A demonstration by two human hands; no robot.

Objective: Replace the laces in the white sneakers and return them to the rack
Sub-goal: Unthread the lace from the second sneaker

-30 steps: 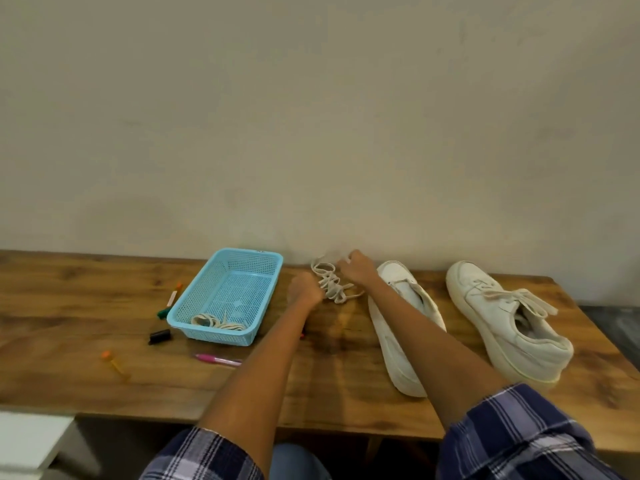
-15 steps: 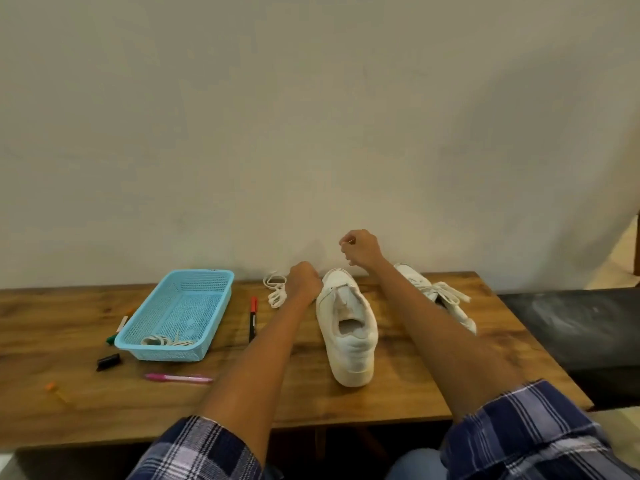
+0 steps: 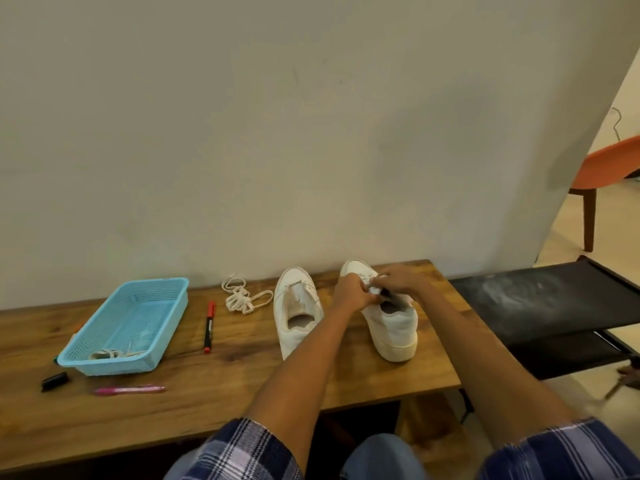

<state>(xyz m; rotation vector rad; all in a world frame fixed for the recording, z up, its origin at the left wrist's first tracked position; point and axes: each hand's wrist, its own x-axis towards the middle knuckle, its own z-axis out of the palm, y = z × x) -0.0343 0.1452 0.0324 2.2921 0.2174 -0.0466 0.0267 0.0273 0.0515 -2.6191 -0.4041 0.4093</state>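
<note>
Grip: left hand [image 3: 351,295] and right hand [image 3: 401,281] meet over the laced part of the right sneaker [image 3: 388,317]; the left hand's fingers curl and pinch at its tongue or lace, and the right hand's fingers close on the same spot, though exactly what each holds is blurred.
Far left: blue basket [image 3: 104,367] with a coiled lace [image 3: 107,354] at its near end.
Near left edge: black cap [image 3: 54,380] and pink pen [image 3: 130,390] on the wooden table [image 3: 225,393].
Middle: red-tipped marker [image 3: 209,326], then a loose lace bundle [image 3: 242,297] by the wall.
Left sneaker: unlaced sneaker [image 3: 297,310], toe to the wall, just beside the left forearm.
Right sneaker: near the table's right edge.
Beyond the edge: black rack [image 3: 547,303], an orange chair [image 3: 609,174] farther off.
Open room: bare wood between marker and near edge.
</note>
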